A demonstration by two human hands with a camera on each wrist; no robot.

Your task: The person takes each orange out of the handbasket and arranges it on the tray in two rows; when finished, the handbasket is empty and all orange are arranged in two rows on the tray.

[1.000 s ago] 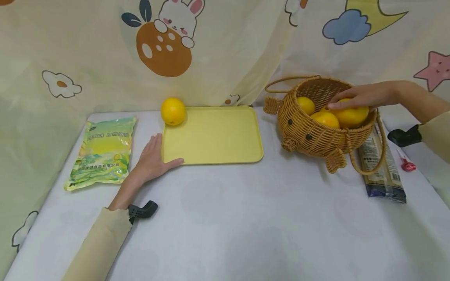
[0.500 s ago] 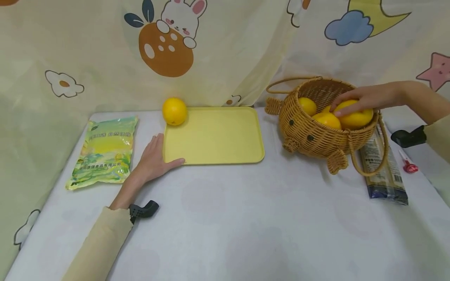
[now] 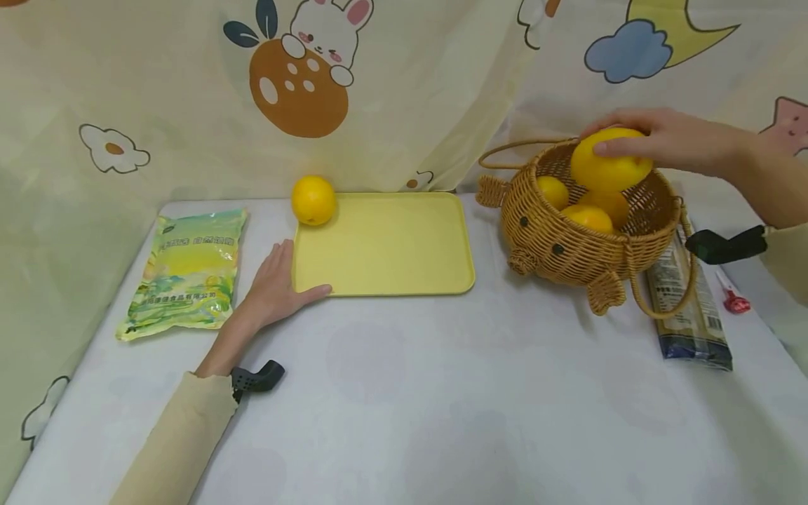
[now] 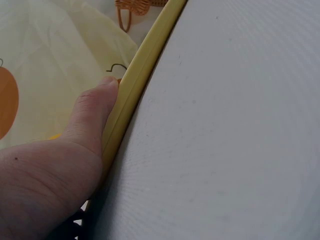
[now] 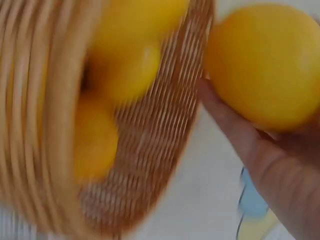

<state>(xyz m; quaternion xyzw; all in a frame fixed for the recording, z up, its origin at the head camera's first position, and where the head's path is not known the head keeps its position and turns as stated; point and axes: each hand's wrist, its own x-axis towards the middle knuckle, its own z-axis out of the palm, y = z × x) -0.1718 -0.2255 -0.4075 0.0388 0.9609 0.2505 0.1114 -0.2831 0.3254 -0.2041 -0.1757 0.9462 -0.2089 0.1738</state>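
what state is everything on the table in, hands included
yellow tray: flat
tray fruit: at its far left corner
left hand: fingers at the tray's left edge, thumb at its near edge
basket: open-topped, three fruits visible inside
held fruit: raised over the basket
right hand: gripping the held fruit
green-yellow bag: lying flat
dark-ended packet: flat, partly hidden
red lollipop: lying down

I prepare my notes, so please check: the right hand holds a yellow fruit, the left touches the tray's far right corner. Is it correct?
Wrong corner: the head view shows the left hand touching the yellow tray at its near left corner. The rest stands.
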